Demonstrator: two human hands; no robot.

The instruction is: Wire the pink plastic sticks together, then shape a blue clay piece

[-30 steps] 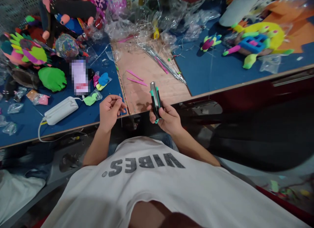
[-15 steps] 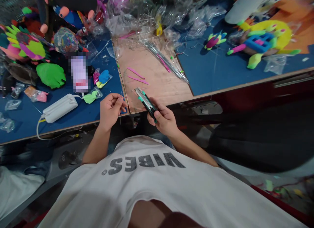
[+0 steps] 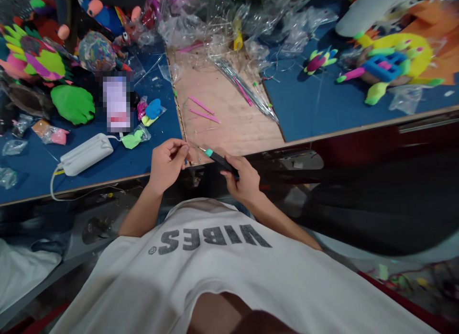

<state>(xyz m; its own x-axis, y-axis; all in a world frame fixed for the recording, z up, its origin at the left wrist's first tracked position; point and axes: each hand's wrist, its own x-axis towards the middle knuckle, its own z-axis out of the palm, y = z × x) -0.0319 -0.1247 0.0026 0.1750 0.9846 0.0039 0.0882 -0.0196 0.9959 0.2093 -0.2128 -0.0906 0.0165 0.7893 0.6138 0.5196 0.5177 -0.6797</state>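
Evidently your right hand [image 3: 244, 180] gripped the utility knife [image 3: 219, 160], at twelve o'clock, its tip toward ten; your left hand [image 3: 168, 162] pinched tight, on what I couldn't tell. Probably light and stiff, the knife was best held by its black handle [image 3: 226, 165].

Dark capitals [image 3: 215, 239] on the white shirt [image 3: 143, 286], below the bench's [image 3: 315, 114] near edge, read "VIBES", upside down, with a small circled mark [image 3: 152, 250] beside the S. The phone's [image 3: 117, 104] screen is blurred

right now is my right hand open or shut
Shut: the right hand is closed around the cutter, whose teal end points toward the left hand.
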